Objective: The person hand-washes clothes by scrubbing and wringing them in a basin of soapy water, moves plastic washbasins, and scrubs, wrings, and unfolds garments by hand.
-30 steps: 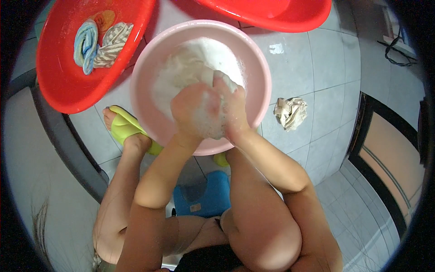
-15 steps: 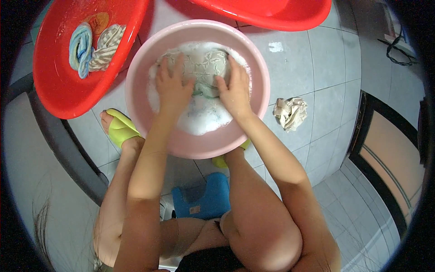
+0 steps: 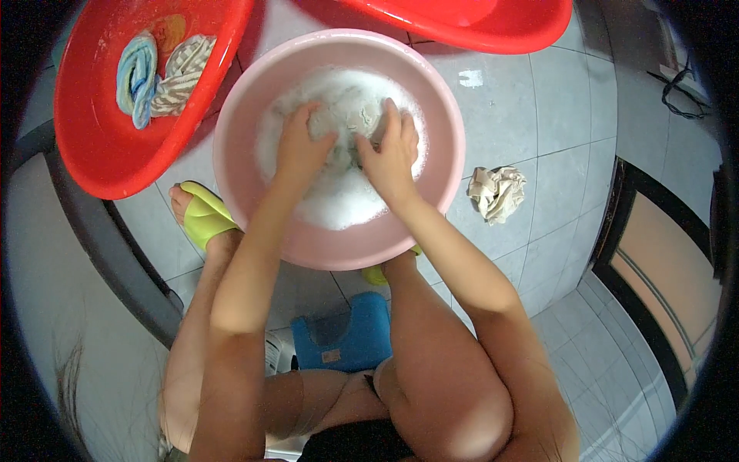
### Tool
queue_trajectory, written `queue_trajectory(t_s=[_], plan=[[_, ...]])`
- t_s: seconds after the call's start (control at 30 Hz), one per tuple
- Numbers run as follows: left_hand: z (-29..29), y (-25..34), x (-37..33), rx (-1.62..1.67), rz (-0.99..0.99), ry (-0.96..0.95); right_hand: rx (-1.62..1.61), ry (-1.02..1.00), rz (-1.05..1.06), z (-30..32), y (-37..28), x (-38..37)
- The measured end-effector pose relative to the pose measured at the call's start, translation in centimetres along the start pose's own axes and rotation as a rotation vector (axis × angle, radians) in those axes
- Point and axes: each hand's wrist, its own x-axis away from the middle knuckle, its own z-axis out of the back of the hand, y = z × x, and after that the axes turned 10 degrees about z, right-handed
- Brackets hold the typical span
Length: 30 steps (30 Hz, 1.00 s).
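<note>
Here, pale cloth lies between the fingers.

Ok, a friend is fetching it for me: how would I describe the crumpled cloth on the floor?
Find the round pink basin of white suds. To its right, on the grey tiles, lies a crumpled cream cloth. Unlike the blue cloth and striped cloth in the left-hand red basin, it sits outside any basin.

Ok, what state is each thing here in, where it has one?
Left hand: thumb and fingers apart, at wet cloth
Right hand: thumb and fingers apart, at wet cloth
Wet cloth: partly under suds
Pink basin: holding sudsy water
Blue cloth: doubled over, in red basin
Striped cloth: bunched
Floor cloth: crumpled
Slippers: worn
Black cord: looped
</note>
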Motion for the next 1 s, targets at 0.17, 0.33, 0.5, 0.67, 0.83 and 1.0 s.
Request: queue_trajectory(t_s=[0.17,0.33,0.5,0.67,0.83,1.0], plan=[[3.3,5.0,6.4,0.236,-0.206,-0.022,-0.369,-0.094,0.058,2.0,-0.3,2.8],[5.6,8.5,9.0,0.427,-0.259,-0.053,-0.037,-0.102,0.308,4.1,-1.7,2.5],[5.8,7.9,8.5,0.029,-0.289,0.175,-0.581,-0.145,0.107,6.3,-1.9,1.0],[6.4,4.6,5.9,0.082,-0.135,-0.059,-1.186,-0.193,-0.339,8.8,-3.0,0.3],[7.1,3.9,4.2,0.029,-0.474,-0.086,-1.435,-0.338,-0.385,11.2,-2.0,0.1],[7.9,3.4,3.8,0.330,-0.049,-0.725,-1.833,-0.313,-0.547,10.4,-1.0,-0.6]])
